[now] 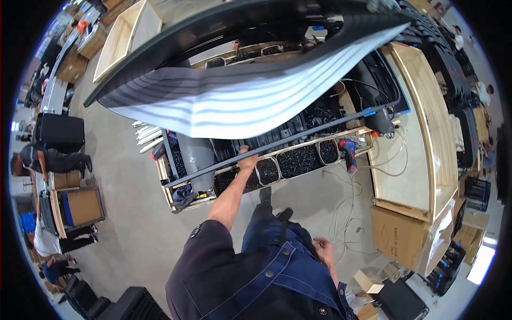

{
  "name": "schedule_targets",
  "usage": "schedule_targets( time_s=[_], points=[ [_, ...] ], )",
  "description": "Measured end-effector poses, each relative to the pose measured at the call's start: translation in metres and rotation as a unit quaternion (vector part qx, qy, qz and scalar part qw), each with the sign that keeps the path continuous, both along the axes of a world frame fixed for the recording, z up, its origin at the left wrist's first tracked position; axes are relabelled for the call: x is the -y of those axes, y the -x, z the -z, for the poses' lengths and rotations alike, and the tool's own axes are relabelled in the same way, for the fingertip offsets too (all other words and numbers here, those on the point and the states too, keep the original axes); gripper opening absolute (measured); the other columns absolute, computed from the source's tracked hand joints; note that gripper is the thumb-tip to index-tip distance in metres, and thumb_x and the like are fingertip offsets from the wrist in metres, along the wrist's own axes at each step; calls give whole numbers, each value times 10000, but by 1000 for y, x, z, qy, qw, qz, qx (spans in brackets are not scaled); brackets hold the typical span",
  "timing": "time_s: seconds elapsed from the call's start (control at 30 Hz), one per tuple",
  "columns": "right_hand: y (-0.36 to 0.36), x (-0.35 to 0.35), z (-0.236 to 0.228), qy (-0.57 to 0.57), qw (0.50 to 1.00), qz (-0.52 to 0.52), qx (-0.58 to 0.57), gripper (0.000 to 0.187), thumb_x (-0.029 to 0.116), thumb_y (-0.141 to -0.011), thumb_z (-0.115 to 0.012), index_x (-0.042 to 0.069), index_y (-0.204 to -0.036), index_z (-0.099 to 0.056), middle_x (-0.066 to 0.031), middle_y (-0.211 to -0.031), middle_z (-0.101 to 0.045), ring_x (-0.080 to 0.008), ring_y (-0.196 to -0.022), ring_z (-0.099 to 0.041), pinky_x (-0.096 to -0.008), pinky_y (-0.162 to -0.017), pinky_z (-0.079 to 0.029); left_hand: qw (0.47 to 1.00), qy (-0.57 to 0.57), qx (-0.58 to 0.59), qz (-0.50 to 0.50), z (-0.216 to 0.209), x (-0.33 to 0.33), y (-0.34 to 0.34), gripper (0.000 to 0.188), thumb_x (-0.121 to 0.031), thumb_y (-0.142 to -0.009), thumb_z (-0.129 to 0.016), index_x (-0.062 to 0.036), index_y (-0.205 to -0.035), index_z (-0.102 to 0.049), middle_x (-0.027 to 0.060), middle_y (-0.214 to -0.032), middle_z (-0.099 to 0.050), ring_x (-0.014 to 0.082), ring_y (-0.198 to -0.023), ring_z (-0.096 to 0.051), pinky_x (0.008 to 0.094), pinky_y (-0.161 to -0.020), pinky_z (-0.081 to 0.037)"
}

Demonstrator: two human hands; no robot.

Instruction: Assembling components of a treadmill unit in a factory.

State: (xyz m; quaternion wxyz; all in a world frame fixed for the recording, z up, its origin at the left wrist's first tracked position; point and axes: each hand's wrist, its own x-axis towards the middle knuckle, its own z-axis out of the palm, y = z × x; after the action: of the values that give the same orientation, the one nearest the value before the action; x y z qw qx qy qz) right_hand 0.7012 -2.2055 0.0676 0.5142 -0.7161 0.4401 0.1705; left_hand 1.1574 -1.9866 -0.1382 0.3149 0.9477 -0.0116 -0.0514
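The left hand (247, 158) is on the front bar (288, 141) of a dark frame, left of the middle of this bar. Its fingers are bent over the bar and appear to be closed on it; where the thumb lies, I cannot tell. The right hand (323, 249) is well apart from the bar, on its near side, beside the person's own body. Its fingers look partly bent, but whether they pinch something I cannot tell.

The bar runs slantwise over a bench full of parts, with its right end farther from the person than its left end. Beyond the bar and above it are a white sheet (229, 104), which bulges toward the person, and a curved black panel (250, 24). Just on the near side of the bar is a row of trays with small black parts (301, 160). A drill (349, 154) is at the right end of this row. Near the bar's left end are a grey tube (197, 154), which passes under it, and white rods (149, 136). To the right of the bar stands a wooden crate (445, 154), with a carton (396, 234) at its near end. Well to the left of the bar, a co-worker (56, 160) bends forward.
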Motion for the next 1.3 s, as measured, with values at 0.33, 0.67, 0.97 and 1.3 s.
schedule_targets(
  time_s=[0.33,0.67,0.97,1.3],
  points=[
    [-324,48,-35,-311,934,-152,83,506,401,-985,-627,6,-1296,-577,-82,-1053,-703,-146,-882,-664,-271,-746,-546,607,701,-373,41,-203,69,125,346,-138,-966,-676,-58,-1267,-525,86,-1111,-680,145,-991,-638,303,-893,-525],
    [-285,218,-121,-57,855,-485,177,337,318,-891,-745,25,-1047,-683,-17,-659,-598,-117,-564,-554,-311,-514,-445,840,333,-373,212,-317,79,133,446,-303,-988,-653,3,-1306,-591,115,-1182,-679,221,-1141,-624,368,-1016,-479],
    [-260,282,-221,-265,899,-348,29,363,376,-1043,-515,39,-1046,-651,6,-650,-566,-80,-527,-519,-253,-485,-401,785,618,-24,-23,-452,82,-55,848,-615,-983,-486,-35,-1536,-210,276,-1430,-504,332,-1241,-586,432,-997,-506],
    [-393,114,-176,-153,909,-217,321,506,196,-1032,-486,1,-1484,-368,-75,-661,-583,-175,-541,-578,-360,-531,-490,680,708,-124,-145,-503,75,-140,376,-253,-991,-570,57,-1203,-578,242,-1103,-682,351,-1007,-693,426,-824,-616]
  ],
)
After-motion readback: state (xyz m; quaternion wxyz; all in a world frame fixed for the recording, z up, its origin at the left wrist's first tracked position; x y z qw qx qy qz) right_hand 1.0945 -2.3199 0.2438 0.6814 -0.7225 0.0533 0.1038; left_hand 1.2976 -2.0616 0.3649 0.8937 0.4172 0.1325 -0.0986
